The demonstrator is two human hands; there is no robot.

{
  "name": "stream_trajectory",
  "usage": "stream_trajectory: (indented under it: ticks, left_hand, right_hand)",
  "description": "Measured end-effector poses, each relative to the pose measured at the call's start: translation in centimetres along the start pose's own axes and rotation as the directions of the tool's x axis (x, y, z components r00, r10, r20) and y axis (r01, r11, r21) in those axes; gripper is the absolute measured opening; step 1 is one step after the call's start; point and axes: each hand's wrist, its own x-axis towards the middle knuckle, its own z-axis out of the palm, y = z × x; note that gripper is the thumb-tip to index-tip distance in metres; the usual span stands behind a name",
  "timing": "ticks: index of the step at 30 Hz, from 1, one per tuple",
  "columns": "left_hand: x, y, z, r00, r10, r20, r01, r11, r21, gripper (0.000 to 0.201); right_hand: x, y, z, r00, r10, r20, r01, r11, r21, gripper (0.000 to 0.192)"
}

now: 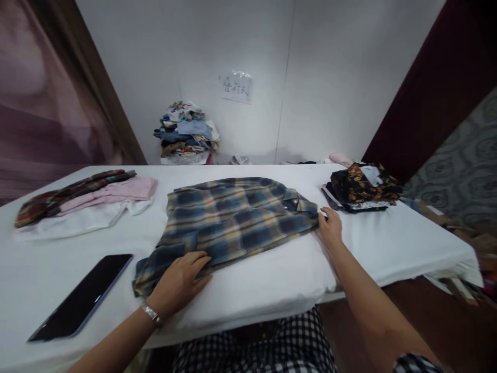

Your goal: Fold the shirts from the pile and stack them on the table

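A blue, yellow and grey plaid shirt [236, 217] lies on the white-covered table, spread sideways with its collar [301, 203] towards the right. My left hand [182, 277] rests on the sleeve part at the shirt's near left, fingers stretched out over the cloth and thumb apart. At the shirt's right edge, just beside the collar, my right hand [330, 225] has its fingers closed on the fabric. The fingertips there are partly hidden. A silvery watch or bracelet [151, 313] circles my left wrist.
A dark-screened tablet or phone [83, 298] lies at the near left. Behind it are laid-out plaid, pink and white garments [104, 197]. Piled clothes [186, 132] stand against the wall. Dark folded clothes [361, 186] sit at right. A paper sign [237, 87] hangs above.
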Motion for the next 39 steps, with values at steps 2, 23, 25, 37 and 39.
stream_trajectory:
  ticks: [2, 23, 25, 37, 39]
  left_hand:
    - [-0.1, -0.5, 0.2, 1.0, -0.009, 0.008, 0.009, 1.0, 0.012, 0.033]
    - [2.0, -0.7, 0.0, 0.986, -0.162, 0.047, 0.16, 0.986, 0.053, 0.036]
    - [2.0, -0.5, -0.3, 0.974, -0.221, 0.048, 0.221, 0.975, 0.005, 0.035]
    - [-1.4, 2.0, 0.0, 0.981, -0.184, 0.06, 0.185, 0.983, -0.02, 0.042]
    - [-1.5, 2.2, -0.5, 0.969, -0.225, 0.102, 0.232, 0.97, -0.073, 0.04]
  right_hand:
    - [0.2, 0.3, -0.3, 0.999, 0.027, -0.02, -0.026, 0.999, 0.033, 0.041]
    - [-1.4, -1.2, -0.7, 0.71, -0.114, 0.695, 0.152, 0.988, 0.007, 0.055]
    - [-1.6, -0.9, -0.6, 0.699, -0.107, 0.707, 0.155, 0.988, -0.004, 0.055]
    - [-2.4, 1.0, 0.6, 0.762, -0.131, 0.634, 0.174, 0.985, -0.006, 0.051]
    - [-2.3, 0.9, 0.9, 0.793, -0.118, 0.597, 0.159, 0.987, -0.017, 0.049]
